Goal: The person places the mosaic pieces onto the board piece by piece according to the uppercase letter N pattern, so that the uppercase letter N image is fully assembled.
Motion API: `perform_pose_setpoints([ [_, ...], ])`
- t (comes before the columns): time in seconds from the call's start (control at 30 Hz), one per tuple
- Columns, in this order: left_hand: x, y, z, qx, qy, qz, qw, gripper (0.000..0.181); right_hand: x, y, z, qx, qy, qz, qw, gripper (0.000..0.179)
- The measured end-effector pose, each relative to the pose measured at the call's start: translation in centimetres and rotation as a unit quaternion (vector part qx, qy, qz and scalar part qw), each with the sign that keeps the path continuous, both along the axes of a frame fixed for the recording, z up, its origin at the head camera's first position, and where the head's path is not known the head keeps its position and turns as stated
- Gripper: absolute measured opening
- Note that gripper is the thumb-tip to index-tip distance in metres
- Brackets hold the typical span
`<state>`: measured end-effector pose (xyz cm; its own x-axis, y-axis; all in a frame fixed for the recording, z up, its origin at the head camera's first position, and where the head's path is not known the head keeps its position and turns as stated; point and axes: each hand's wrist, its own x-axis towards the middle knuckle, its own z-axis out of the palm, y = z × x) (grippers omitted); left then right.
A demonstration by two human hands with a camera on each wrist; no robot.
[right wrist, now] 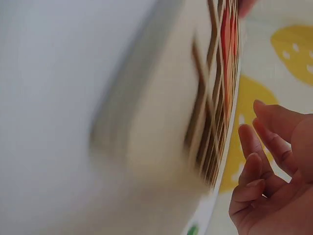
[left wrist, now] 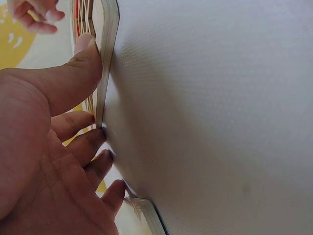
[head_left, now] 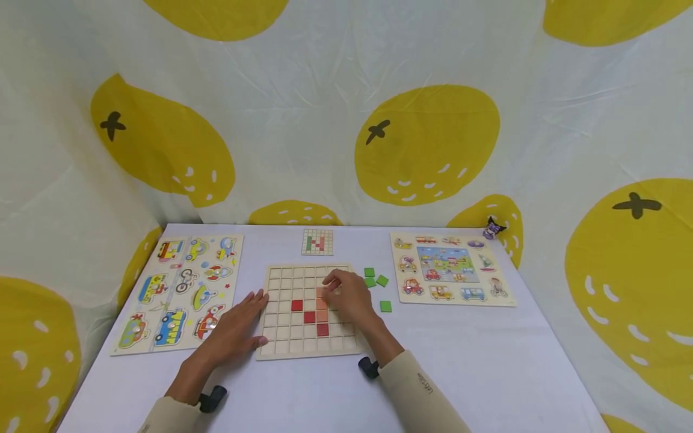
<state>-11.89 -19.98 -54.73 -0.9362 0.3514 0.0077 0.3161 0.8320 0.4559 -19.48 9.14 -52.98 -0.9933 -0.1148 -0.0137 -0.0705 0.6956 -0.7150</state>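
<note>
A: What lay at the far left of the bench?

B: A vehicle puzzle. Next came the left hand, fingers loosely extended and gripping nothing, its thumb and fingertips touching the left edge of the board.

A: Was that useful?

B: It seemed so. Light contact would have steadied the board; a hard push could have skewed it.

A: And on the board?

B: Red tiles ran diagonally, a patterned card lay behind the board, and orange tiles formed a column beyond the nearest red one.

A: Where was the right hand?

B: Over that column's far end, fingers relaxed and slightly bent. No tile showed between them.

A: How was that step best done?

B: Gently, one would judge: each tile squared inside its cell's ridges, its neighbours left undisturbed.

A: Farther right?

B: Loose green tiles beside the board, which a careless arm could have scattered, then a picture puzzle and a small toy.
</note>
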Motion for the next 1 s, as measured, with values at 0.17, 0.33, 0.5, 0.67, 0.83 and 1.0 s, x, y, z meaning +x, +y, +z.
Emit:
perform_pose_setpoints([
  [0.17, 0.0, -0.1, 0.0, 0.001, 0.002, 0.0, 1.0, 0.098, -1.6, 3.5, 0.0, 0.02, 0.02, -0.041, 0.9987, 0.02],
  [0.33, 0.1, -0.2, -0.1, 0.004, 0.003, -0.003, 1.0, 0.097, -3.0, 6.6, 0.1, 0.046, 0.023, -0.057, 0.997, 0.026],
  [0.5, 0.1, -0.1, -0.1, 0.006, 0.002, -0.003, 1.0, 0.097, -4.2, 8.7, -0.2, 0.064, 0.001, -0.066, 0.9958, 0.028],
  [0.67, 0.1, -0.1, 0.0, 0.01, 0.0, -0.005, 0.9999, 0.096, -4.6, 9.2, -0.7, 0.071, -0.006, -0.071, 0.995, 0.026],
  [0.83, 0.1, -0.1, 0.0, 0.011, -0.001, -0.005, 0.9999, 0.097, -4.8, 9.0, -0.8, 0.089, 0.005, -0.061, 0.9941, 0.024],
  [1.0, 0.0, -0.2, -0.2, 0.009, 0.004, -0.007, 0.9999, 0.097, -4.9, 8.4, -0.6, 0.111, -0.001, -0.058, 0.9921, 0.021],
])
